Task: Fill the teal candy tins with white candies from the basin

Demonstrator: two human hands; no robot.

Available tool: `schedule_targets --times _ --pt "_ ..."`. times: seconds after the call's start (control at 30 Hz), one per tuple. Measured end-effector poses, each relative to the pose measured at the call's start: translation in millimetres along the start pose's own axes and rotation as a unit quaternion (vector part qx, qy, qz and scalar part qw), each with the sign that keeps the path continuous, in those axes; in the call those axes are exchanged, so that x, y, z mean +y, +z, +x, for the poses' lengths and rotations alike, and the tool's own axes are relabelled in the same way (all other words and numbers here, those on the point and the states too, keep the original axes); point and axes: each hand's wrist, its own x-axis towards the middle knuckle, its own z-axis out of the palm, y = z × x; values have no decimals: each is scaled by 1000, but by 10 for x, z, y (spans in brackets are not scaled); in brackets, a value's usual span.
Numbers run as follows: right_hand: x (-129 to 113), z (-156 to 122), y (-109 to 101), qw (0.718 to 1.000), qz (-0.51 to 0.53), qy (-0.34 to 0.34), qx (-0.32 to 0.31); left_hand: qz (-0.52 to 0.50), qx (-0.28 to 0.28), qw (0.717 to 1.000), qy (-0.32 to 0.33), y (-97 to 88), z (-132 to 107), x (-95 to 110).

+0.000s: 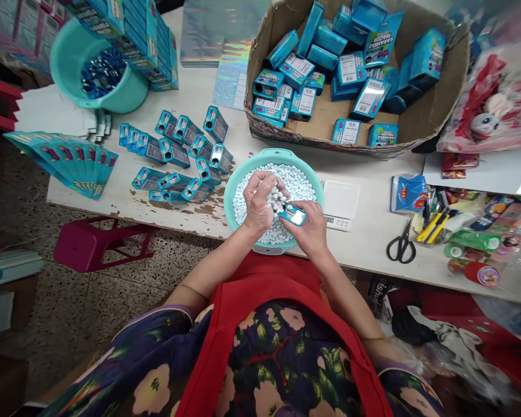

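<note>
A turquoise basin (231, 200) full of small white candies (301, 182) stands at the table's front edge. Over it, my left hand (260, 202) is cupped around a heap of the candies, tilted toward a small blue candy box (294, 214). My right hand (309, 229) grips that box, its end facing the heap. Some candies sit at the box's near end; how full it is inside, I cannot tell. Left of the basin, several similar blue boxes (173, 152) lie on the table with round holes showing in their ends.
Behind the basin is a cardboard carton (321, 130) of blue boxes. A white scale (341, 202) and black scissors (402, 246) lie to the right. At the back left is a bucket (125, 98) of blue shiny pieces; a magenta stool (80, 246) stands below.
</note>
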Motion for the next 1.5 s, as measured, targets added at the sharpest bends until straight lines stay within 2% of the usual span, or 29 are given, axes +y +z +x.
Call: schedule_targets --times 0.33,0.8,1.07,1.17,1.3,1.37,1.5 --pt "-47 15 -6 999 11 -22 23 32 3 999 34 42 5 40" --pt "-32 30 -28 1000 3 5 14 47 19 998 22 119 19 10" --pt "-77 35 -52 1000 13 10 21 60 -25 997 43 123 11 -1" --pt "-92 41 -54 1000 6 10 20 66 -30 997 31 130 5 -28" --pt "-14 47 -18 999 29 30 14 51 -46 998 -15 144 13 -48" --pt "42 33 -15 998 57 38 11 40 -51 997 -36 137 32 -4" --pt "151 8 -39 987 148 53 31 27 -22 999 -39 33 158 96"
